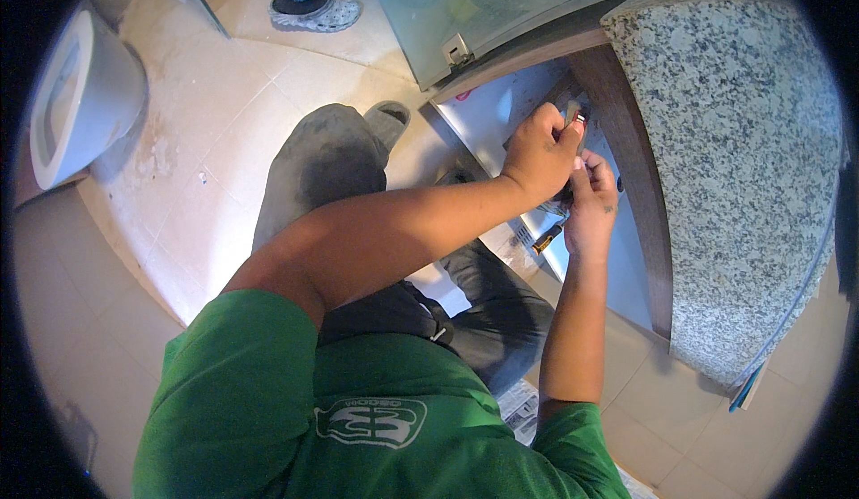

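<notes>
Both hands work close together at the opening of a low cabinet (658, 230). My left hand (540, 154) is closed, its thumb along a small object with a shiny metal end (580, 119); its exact kind is too small to tell. Just below it, my right hand (592, 196) has its thumb and fingers pinched together. Whatever lies between those fingers is hidden. Beneath the hands, a yellow-and-black tool (548, 238) rests on the pale cabinet floor (617, 271).
A speckled stone countertop (725, 177) flanks the cabinet on the right. Above the opening stands a glass door (537, 7) with a metal hinge (456, 50). A white toilet bowl (116, 96) is at far left. Another person's foot in a clog (318, 14) shows at the top.
</notes>
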Demonstrator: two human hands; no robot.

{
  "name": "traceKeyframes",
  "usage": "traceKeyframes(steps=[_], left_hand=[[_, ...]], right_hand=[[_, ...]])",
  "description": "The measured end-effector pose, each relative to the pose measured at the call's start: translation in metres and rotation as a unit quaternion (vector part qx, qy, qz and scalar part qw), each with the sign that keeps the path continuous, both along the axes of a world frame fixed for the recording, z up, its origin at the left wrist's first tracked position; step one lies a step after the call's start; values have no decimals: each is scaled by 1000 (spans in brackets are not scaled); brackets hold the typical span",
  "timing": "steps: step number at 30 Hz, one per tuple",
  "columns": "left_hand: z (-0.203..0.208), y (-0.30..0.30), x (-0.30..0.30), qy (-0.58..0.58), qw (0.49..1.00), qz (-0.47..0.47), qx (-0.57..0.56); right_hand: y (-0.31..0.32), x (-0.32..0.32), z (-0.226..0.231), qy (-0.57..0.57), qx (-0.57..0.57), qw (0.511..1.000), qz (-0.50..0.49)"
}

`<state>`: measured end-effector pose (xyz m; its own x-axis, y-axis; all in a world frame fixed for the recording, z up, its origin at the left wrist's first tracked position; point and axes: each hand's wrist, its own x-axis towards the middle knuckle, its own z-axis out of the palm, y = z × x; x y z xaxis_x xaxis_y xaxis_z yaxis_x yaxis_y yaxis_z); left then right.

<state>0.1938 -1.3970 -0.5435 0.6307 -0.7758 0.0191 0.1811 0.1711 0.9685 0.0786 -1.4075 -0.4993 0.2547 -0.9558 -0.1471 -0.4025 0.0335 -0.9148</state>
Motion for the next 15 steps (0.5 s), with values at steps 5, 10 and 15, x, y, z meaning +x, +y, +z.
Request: traceKeyframes(steps=[5, 10, 15], left_hand=[[2, -1, 7, -28, 1000, -1, -13], [5, -3, 9, -36, 999, -27, -27], [8, -1, 10, -75, 993, -87, 12]], right_hand=[[3, 12, -1, 61, -106, 990, 72], [-7, 3, -5, 190, -170, 962, 98], [-10, 1, -17, 130, -161, 976, 65]])
